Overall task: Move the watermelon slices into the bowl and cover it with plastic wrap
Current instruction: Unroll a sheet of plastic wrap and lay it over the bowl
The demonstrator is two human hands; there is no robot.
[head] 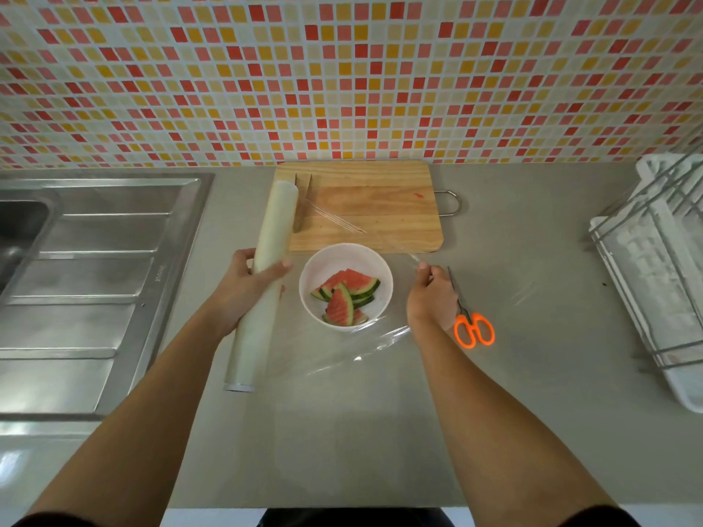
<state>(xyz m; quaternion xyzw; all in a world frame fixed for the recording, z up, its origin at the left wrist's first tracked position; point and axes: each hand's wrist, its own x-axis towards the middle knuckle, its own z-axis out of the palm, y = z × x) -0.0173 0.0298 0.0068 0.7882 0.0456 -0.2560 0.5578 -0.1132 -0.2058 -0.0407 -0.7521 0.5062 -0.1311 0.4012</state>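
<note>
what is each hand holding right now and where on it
The left hand grips the plastic wrap roll around its middle. The right hand pinches the far edge of the pulled-out sheet.

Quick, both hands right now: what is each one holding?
Left hand: closed around the plastic wrap roll.
Right hand: fingers pinched on the pulled-out plastic wrap sheet, stretched over the bowl.
</note>
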